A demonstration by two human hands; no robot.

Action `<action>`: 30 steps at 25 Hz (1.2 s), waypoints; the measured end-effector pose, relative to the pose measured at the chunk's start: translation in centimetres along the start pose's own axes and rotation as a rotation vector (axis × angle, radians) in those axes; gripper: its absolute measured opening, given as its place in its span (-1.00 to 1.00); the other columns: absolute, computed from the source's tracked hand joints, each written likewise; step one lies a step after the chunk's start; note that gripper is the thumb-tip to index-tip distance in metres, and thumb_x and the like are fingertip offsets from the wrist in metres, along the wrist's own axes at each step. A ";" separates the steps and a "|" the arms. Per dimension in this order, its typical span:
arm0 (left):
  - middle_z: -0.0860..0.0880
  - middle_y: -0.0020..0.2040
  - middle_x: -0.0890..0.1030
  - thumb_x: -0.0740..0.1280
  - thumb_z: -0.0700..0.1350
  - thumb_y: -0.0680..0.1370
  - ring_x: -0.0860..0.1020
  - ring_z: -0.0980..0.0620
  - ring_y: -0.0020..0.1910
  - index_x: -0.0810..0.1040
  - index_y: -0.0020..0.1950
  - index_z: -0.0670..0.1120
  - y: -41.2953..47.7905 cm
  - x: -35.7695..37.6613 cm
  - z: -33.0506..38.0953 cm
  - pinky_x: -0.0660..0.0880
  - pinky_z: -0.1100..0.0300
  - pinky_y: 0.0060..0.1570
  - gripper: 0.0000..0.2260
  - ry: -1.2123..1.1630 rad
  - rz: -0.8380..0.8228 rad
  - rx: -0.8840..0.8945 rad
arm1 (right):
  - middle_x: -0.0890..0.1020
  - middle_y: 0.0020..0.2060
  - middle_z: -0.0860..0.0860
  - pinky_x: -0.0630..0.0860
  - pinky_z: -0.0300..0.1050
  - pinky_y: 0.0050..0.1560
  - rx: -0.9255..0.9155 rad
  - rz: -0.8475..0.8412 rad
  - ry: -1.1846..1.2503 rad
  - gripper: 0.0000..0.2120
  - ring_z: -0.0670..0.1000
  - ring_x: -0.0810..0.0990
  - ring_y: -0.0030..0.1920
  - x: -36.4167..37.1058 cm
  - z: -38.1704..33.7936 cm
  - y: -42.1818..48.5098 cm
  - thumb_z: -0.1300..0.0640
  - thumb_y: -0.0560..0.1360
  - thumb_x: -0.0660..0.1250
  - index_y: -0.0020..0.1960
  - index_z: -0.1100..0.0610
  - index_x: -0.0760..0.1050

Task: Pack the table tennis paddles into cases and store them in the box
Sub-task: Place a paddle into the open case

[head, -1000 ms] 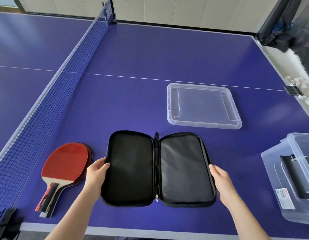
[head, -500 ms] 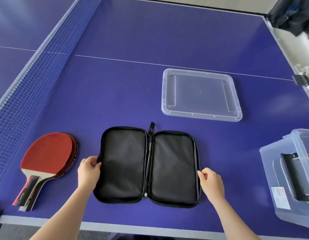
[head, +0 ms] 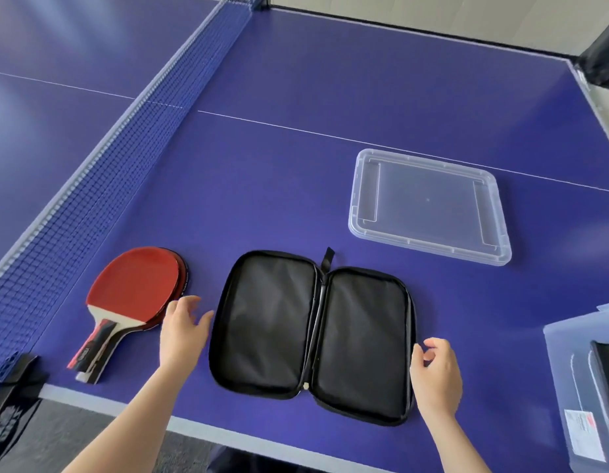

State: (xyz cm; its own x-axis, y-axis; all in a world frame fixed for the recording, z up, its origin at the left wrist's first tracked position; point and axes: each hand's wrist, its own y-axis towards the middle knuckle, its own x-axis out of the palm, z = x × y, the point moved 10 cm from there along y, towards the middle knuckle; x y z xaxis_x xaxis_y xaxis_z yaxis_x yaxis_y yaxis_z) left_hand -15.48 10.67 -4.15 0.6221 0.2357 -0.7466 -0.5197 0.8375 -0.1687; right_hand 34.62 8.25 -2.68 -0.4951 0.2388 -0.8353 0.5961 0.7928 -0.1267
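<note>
**Paddles lie just left of the left hand, handles toward the lower left**

The stacked paddles (head: pixel 135 291), red rubber up, rest on the counter (head: pixel 296 165) in the lower left of the frame, between the net (head: pixel 91 186) and the open case (head: pixel 313 332). The left hand (head: pixel 183 331) sits in the gap between them. Its fingers (head: pixel 190 302) are spread and relaxed with nothing in them, and the tips are right at the blade's right edge. Whether they touch it cannot be told.

The right hand (head: pixel 436 373) is just beside the case's right edge with its fingers (head: pixel 432 344) loosely curled and empty, well apart from the paddles. The left hand is therefore plainly the nearer one for the pick-up.

The paddles' long axis runs on a diagonal. The handles (head: pixel 94 346) point toward the lower left and the counter's near edge, and the blades point toward the upper right.

The case lies flat and fully open, spine in the middle, with its long axis running from the near edge up the frame and leaning slightly right. Judging from this, the paddles would need only a small turn to line up with one half of the case.

The clear lid (head: pixel 429 206) lies at right of centre. The box (head: pixel 583 387) is cut off by the right edge.
</note>
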 end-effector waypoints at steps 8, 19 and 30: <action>-0.18 0.22 0.45 0.45 -0.10 0.48 0.46 -0.19 0.20 0.49 0.27 -0.16 4.9 -10.9 -5.9 0.39 -0.11 0.22 -0.60 -0.003 0.170 -0.060 | 0.53 -0.15 0.00 0.38 -0.16 -0.20 -0.294 -0.282 0.238 -0.85 -0.07 0.48 -0.28 9.7 -16.4 -9.4 0.21 0.48 0.36 0.04 0.15 0.50; -0.16 0.31 0.38 0.49 0.01 0.43 0.38 -0.15 0.31 0.31 0.45 -0.13 13.4 -9.6 -13.5 0.34 -0.11 0.34 -0.33 -0.151 -0.235 -0.241 | 0.40 0.22 0.01 0.46 -0.20 0.06 0.001 -0.733 0.296 -0.45 -0.02 0.49 0.10 26.9 -29.1 -23.2 -0.04 0.50 0.36 0.39 0.09 0.26; -0.18 0.17 0.53 0.50 -0.06 0.41 0.52 -0.17 0.15 0.51 0.26 -0.18 14.4 -7.9 -13.6 0.50 -0.14 0.16 -0.53 -0.216 -0.317 -0.319 | 0.44 0.19 0.11 0.57 -0.01 0.10 0.147 -0.564 0.184 -0.47 0.07 0.55 0.07 28.7 -30.3 -22.8 0.03 0.42 0.46 0.29 0.18 0.37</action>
State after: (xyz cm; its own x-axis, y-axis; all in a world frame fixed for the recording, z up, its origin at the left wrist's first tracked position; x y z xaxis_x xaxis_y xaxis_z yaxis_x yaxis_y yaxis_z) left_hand -35.86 14.18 -9.41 0.8678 0.1190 -0.4825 -0.4179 0.7002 -0.5789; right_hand -12.32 14.05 -7.59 -0.8531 -0.0917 -0.5137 0.2851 0.7426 -0.6060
